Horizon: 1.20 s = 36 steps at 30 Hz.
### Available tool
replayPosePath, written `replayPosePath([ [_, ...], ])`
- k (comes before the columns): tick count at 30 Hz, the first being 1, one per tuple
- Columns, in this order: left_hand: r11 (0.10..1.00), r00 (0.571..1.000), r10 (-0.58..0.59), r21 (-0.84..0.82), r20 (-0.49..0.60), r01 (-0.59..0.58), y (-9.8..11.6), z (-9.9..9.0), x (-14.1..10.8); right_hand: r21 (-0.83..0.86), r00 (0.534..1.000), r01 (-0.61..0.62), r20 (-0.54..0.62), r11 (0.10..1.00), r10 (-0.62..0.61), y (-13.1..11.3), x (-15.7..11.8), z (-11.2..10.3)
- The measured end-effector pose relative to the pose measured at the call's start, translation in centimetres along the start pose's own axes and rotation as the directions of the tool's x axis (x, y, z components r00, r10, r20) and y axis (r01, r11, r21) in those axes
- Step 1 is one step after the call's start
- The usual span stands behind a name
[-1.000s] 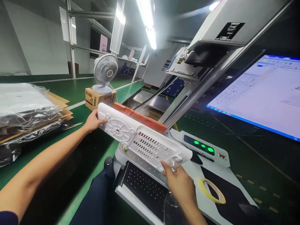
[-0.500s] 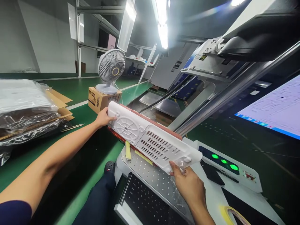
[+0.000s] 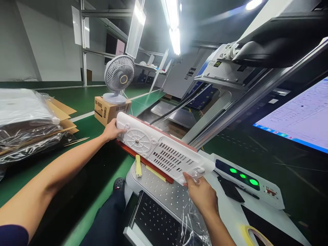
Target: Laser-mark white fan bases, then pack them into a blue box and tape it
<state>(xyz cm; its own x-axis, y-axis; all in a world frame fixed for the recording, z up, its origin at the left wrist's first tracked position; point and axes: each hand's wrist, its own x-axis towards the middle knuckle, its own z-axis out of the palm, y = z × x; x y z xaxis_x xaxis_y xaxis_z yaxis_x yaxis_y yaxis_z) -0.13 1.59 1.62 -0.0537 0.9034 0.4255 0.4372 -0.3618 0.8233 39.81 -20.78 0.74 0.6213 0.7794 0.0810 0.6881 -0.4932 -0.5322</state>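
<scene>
A long white plastic panel (image 3: 164,150) with a round spoked area and rows of slots is held tilted between both hands. My left hand (image 3: 112,130) grips its far left end, thumb over the front face. At the lower right corner my right hand (image 3: 201,193) is closed on the panel, with clear plastic film (image 3: 193,222) hanging below it. Under and behind the panel shows a reddish-brown fixture (image 3: 167,178), which stands on a perforated metal plate (image 3: 156,186). A yellow strip (image 3: 138,166) sits beside the fixture's front edge. Whether panel and fixture touch is hidden.
A fan (image 3: 119,77) stands on a cardboard box (image 3: 102,112) beyond my left hand. Bagged white sheets (image 3: 25,109) are stacked at the left. A machine head (image 3: 225,65) overhangs the right side, above a control panel with green lights (image 3: 243,176) and a tape roll (image 3: 252,235).
The panel's right end has moved slightly left and down with my right hand. More clear film now hangs beneath that hand. The whole view has shifted slightly.
</scene>
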Motion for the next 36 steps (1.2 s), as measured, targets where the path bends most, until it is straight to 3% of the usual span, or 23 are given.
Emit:
replayPosePath([
  [11, 0.999, 0.999, 0.042, 0.001, -0.033, -0.042, -1.0, 0.6, -0.2, 0.009, 0.998, 0.063, -0.003, 0.998, -0.063, -0.3, 0.2, -0.3],
  [18, 0.985, 0.993, 0.114, -0.131, 0.012, -0.112, -0.7, 0.5, -0.5, 0.036, 0.995, 0.088, -0.044, 0.995, -0.087, -0.6, -0.4, -0.6],
  [26, 0.962, 0.989, 0.037, -0.264, -0.142, -0.074, 1.1, 1.2, 0.2, 0.101, 0.995, 0.099, -0.036, 0.99, -0.096, -1.3, -1.2, -1.6],
  [36, 0.942, 0.981, 0.101, -0.301, -0.168, -0.148, 0.6, 1.2, 0.8, 0.105, 0.997, 0.08, -0.03, 0.991, -0.077, -0.8, -0.4, -1.3],
])
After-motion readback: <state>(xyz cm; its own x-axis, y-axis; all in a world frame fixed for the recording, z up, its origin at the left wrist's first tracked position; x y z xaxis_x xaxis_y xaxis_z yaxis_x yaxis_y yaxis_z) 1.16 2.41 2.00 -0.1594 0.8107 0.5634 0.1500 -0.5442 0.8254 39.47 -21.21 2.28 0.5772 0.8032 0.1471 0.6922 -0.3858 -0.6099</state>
